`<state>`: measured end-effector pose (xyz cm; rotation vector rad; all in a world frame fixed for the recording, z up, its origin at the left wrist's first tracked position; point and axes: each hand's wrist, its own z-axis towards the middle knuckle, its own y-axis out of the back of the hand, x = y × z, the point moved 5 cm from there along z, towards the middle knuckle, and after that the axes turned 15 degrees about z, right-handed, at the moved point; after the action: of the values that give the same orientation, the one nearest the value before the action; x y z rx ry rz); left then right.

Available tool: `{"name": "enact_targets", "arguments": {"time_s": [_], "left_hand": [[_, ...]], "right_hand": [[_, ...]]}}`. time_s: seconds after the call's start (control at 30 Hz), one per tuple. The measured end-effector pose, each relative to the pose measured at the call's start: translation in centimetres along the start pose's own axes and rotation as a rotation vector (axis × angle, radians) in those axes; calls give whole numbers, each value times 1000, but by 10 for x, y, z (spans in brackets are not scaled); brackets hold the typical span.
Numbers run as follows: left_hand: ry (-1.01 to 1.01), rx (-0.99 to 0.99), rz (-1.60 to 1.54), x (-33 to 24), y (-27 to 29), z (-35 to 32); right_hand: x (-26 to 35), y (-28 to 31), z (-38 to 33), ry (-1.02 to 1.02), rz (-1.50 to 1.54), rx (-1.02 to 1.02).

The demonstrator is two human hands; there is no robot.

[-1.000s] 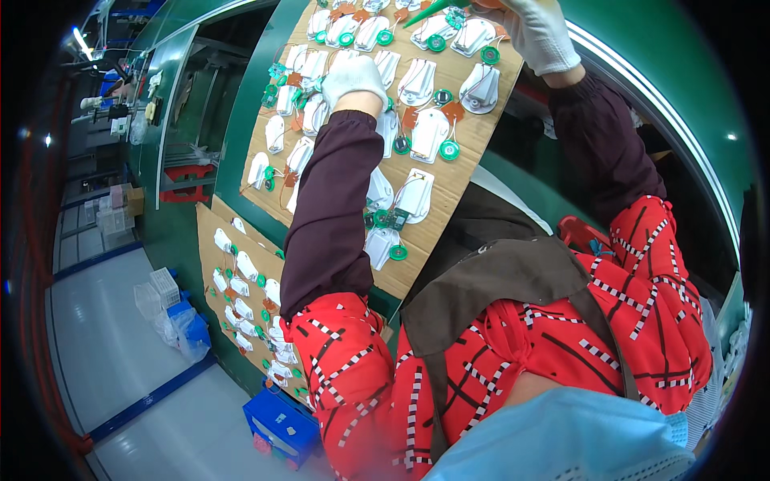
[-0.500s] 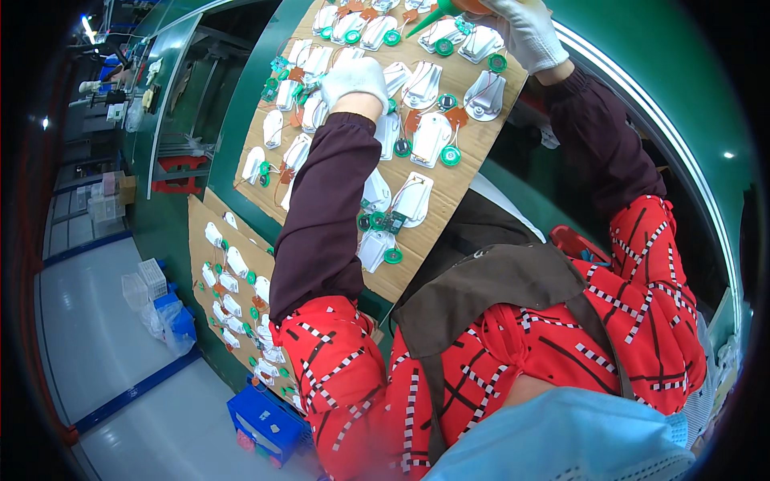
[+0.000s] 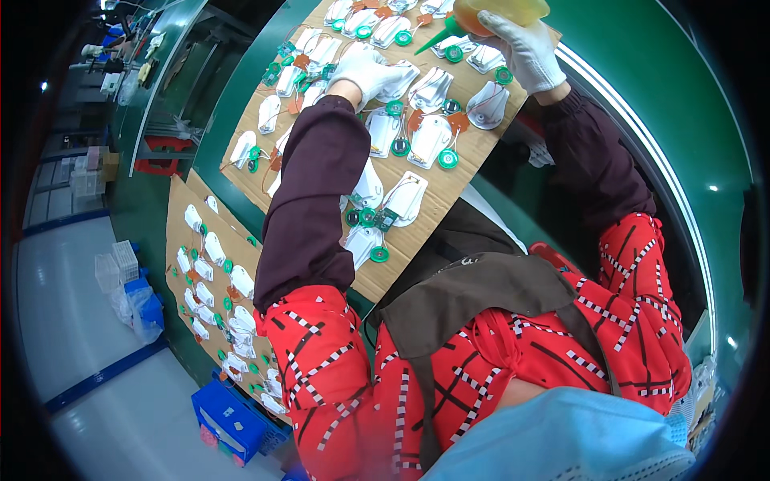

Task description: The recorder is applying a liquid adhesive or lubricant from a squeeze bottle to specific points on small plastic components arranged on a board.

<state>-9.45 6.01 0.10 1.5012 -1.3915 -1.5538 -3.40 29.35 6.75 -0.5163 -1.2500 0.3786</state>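
My right hand (image 3: 523, 53), in a white glove, is wrapped round a squeeze bottle (image 3: 517, 10) of amber liquid. The bottle is tilted, and its green nozzle (image 3: 437, 37) points down and left above the cardboard sheet (image 3: 425, 227). Also gloved in white, my left hand (image 3: 367, 72) rests among the white plastic housings at the middle of the sheet. Its fingers blend with the white parts, so their grip is hard to make out. Around both hands lie white housings (image 3: 431, 141) with round green-rimmed discs (image 3: 448, 159), small green circuit boards (image 3: 387, 218), orange-brown pieces (image 3: 458, 122) and thin wires.
A second cardboard sheet (image 3: 186, 232) with similar housings lies to the left on the green table. Blue bins (image 3: 228, 417) stand below its edge, near the pale floor (image 3: 72, 305). A bright curved strip (image 3: 642, 132) runs along the right side.
My right hand has come lower with the bottle, and more of the bottle now shows. My left hand has shifted slightly right over the housings. The whole view has moved a little.
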Motion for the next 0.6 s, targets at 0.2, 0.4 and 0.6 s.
{"name": "enact_targets", "arguments": {"time_s": [0.2, 0.4, 0.6], "left_hand": [[-13, 126, -185, 5, 1, 1], [-13, 105, -190, 3, -1, 8], [-28, -33, 139, -2, 2, 12]], "right_hand": [[-19, -14, 1, -87, -33, 145], [-21, -40, -9, -160, -308, 225], [-31, -36, -7, 96, -591, 299]]}}
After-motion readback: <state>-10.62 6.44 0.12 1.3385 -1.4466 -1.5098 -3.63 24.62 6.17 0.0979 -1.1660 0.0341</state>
